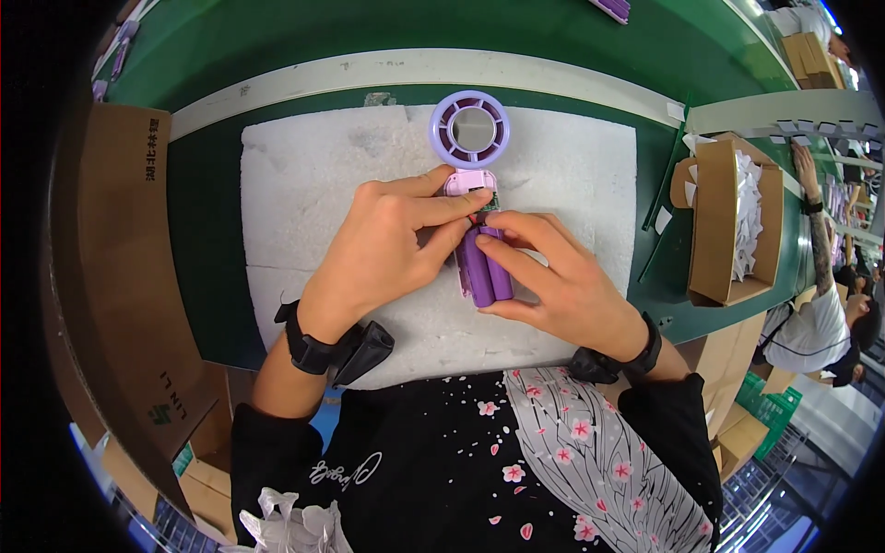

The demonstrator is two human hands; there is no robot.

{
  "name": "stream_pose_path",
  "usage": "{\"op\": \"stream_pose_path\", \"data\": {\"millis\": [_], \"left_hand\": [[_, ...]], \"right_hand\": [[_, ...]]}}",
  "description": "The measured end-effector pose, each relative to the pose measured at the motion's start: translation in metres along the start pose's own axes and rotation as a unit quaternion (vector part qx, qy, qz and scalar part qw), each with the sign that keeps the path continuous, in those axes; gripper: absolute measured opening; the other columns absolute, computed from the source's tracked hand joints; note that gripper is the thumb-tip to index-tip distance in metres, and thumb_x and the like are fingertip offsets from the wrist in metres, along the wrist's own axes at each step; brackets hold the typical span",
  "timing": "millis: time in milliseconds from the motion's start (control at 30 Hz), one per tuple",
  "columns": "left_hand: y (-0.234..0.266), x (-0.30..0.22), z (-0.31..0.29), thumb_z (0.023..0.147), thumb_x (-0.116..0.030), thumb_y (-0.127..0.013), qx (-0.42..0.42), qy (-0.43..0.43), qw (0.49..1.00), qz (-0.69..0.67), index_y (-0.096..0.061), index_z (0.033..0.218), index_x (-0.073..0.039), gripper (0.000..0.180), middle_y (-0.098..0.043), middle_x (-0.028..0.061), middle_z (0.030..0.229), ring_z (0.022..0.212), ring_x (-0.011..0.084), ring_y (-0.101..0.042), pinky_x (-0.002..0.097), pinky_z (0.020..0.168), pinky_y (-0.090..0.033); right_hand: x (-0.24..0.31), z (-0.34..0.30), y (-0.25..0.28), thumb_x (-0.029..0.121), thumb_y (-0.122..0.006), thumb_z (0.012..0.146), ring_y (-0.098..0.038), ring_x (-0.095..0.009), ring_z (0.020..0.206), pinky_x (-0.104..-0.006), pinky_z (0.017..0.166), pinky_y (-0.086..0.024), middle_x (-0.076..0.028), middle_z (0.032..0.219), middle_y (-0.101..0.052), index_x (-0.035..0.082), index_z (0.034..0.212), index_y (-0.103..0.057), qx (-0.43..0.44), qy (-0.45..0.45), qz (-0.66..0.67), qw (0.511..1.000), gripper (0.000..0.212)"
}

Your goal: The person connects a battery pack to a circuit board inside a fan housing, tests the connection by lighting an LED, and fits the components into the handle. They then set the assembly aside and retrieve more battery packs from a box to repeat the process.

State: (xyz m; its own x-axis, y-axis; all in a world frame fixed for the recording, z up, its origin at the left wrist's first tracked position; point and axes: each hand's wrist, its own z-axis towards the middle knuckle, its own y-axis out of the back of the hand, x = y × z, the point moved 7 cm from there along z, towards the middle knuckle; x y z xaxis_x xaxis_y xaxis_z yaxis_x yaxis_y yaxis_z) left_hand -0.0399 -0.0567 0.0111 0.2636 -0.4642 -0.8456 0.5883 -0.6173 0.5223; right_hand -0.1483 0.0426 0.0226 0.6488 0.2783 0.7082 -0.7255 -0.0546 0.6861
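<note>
A handheld fan with a round lilac head (473, 130) lies on a white foam sheet (304, 203), its pink handle (458, 182) opened toward me. Two purple cylindrical battery cells (489, 276) sit side by side at the handle's lower part. Between them and the head shows a small green circuit board (492, 205), partly under my fingers. My left hand (373, 235) is closed on the fan's handle, its fingers at the board and the wires. My right hand (572, 276) grips the battery cells from the right, fingers and thumb bent around them.
To the right stands an open cardboard box (714, 221) holding white pieces. A large cardboard carton (120, 267) borders the left side. A white rail (433, 63) runs behind the foam sheet. At far right, a person (811, 332) is near another work area.
</note>
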Motion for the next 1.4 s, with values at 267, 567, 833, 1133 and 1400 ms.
{"op": "stream_pose_path", "data": {"millis": [267, 567, 833, 1133, 1400], "left_hand": [[0.000, 0.002, 0.001, 0.070, -0.001, -0.064, -0.030, 0.010, 0.999, -0.027, -0.073, 0.100, -0.002, 0.031, -0.070, 0.0227, 0.095, 0.079, 0.0266, -0.072, 0.0280, 0.068, -0.055], [-0.002, 0.015, -0.002, 0.073, -0.004, -0.067, -0.022, 0.023, 0.998, -0.057, -0.072, 0.103, -0.004, 0.031, -0.068, 0.0211, 0.104, 0.069, 0.0251, -0.070, 0.0271, 0.060, -0.053], [-0.003, 0.014, -0.001, 0.072, 0.001, -0.064, 0.006, 0.038, 0.996, -0.079, -0.072, 0.104, -0.002, 0.033, -0.067, 0.0244, 0.108, 0.074, 0.0163, -0.069, 0.0248, 0.064, -0.052], [-0.003, 0.014, 0.000, 0.073, 0.000, -0.064, 0.019, 0.005, 0.997, -0.075, -0.071, 0.106, -0.003, 0.034, -0.063, 0.0249, 0.116, 0.071, 0.0196, -0.069, 0.0257, 0.064, -0.053], [-0.004, 0.016, 0.001, 0.072, 0.000, -0.064, 0.029, 0.033, 0.996, -0.081, -0.071, 0.106, -0.004, 0.036, -0.063, 0.0246, 0.117, 0.070, 0.0199, -0.069, 0.0258, 0.064, -0.053]], "right_hand": [[0.003, -0.004, -0.004, 0.014, -0.083, 0.062, -0.059, -0.030, 0.099, -0.0357, 0.082, -0.054, -0.020, 0.126, -0.052, -0.001, 0.100, -0.062, -0.022, 0.045, -0.063, 0.997, 0.046], [0.003, -0.006, -0.007, 0.012, -0.082, 0.064, -0.059, -0.031, 0.098, -0.0356, 0.081, -0.057, -0.023, 0.128, -0.050, 0.000, 0.090, -0.061, -0.024, 0.052, -0.073, 0.996, 0.035], [0.005, -0.006, -0.008, 0.012, -0.082, 0.063, -0.059, -0.030, 0.097, -0.0350, 0.081, -0.056, -0.024, 0.130, -0.048, 0.000, 0.087, -0.060, -0.025, 0.053, -0.082, 0.995, 0.034], [0.007, -0.007, -0.007, 0.012, -0.083, 0.057, -0.059, -0.026, 0.089, -0.0336, 0.076, -0.053, -0.023, 0.128, -0.051, 0.002, 0.083, -0.059, -0.023, 0.039, -0.079, 0.996, 0.036], [0.003, -0.006, -0.007, 0.010, -0.085, 0.058, -0.058, -0.023, 0.085, -0.0314, 0.073, -0.053, -0.022, 0.128, -0.052, 0.003, 0.077, -0.055, -0.047, 0.043, -0.069, 0.996, 0.036]]}}
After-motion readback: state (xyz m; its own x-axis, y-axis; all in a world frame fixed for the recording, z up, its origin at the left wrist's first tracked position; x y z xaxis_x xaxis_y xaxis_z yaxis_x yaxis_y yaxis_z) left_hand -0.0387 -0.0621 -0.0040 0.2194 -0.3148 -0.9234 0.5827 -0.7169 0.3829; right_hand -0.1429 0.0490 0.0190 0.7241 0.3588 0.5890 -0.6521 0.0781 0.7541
